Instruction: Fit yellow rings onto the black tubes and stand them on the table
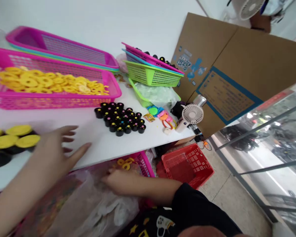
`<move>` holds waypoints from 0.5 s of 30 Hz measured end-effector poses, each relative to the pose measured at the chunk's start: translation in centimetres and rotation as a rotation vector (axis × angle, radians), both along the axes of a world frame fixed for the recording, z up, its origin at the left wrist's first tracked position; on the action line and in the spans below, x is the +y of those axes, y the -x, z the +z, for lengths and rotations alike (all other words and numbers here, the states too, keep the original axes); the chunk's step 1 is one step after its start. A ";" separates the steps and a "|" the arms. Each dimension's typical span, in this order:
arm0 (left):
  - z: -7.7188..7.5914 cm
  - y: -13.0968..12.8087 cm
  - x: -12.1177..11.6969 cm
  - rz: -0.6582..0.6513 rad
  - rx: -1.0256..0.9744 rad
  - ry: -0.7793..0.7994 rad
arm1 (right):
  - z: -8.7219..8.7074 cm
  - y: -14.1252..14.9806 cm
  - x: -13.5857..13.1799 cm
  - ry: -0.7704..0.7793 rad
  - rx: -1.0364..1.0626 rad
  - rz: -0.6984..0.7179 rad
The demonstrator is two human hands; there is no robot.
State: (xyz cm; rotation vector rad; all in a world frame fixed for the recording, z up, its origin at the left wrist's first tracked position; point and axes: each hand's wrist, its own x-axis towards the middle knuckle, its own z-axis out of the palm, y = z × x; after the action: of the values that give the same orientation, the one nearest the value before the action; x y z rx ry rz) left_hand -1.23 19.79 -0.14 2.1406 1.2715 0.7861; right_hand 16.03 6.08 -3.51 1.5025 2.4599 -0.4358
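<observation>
My left hand (pixel 55 149) lies flat and open on the white table (pixel 98 144), fingers spread, just right of some black pieces with yellow round caps (pixel 13 140). My right hand (pixel 119 181) reaches below the table edge into a pink basket (pixel 144 163) that holds clear plastic bags (pixel 96 200) and a few yellow rings (pixel 125 162). Its fingers rest on the plastic; whether they grip anything is hidden. A cluster of small black caps with coloured centres (pixel 120 119) stands in the middle of the table.
A pink basket of yellow rings (pixel 51 85) sits at the back left, with stacked pink and teal baskets (pixel 64 49) behind. Green and pink baskets (pixel 150 70), a small white fan (pixel 191 115), cardboard (pixel 237 65) and a red floor basket (pixel 187 164) lie to the right.
</observation>
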 end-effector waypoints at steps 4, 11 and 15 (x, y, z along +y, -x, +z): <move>0.7 -3.9 0.8 -0.076 0.002 0.135 | 0.2 -0.1 0.3 0.038 0.030 -0.032; 1.2 -6.9 1.0 -0.091 0.039 0.030 | -0.8 -0.4 0.5 0.056 0.012 -0.110; 2.0 -6.7 3.3 0.048 0.037 0.044 | -1.3 -0.6 0.4 0.055 0.025 -0.105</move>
State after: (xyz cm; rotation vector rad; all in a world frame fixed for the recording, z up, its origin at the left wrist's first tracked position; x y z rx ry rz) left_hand 5.51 23.12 1.81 2.1063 1.3520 0.7345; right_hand 16.64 6.43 -4.85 1.6182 2.3750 -0.5403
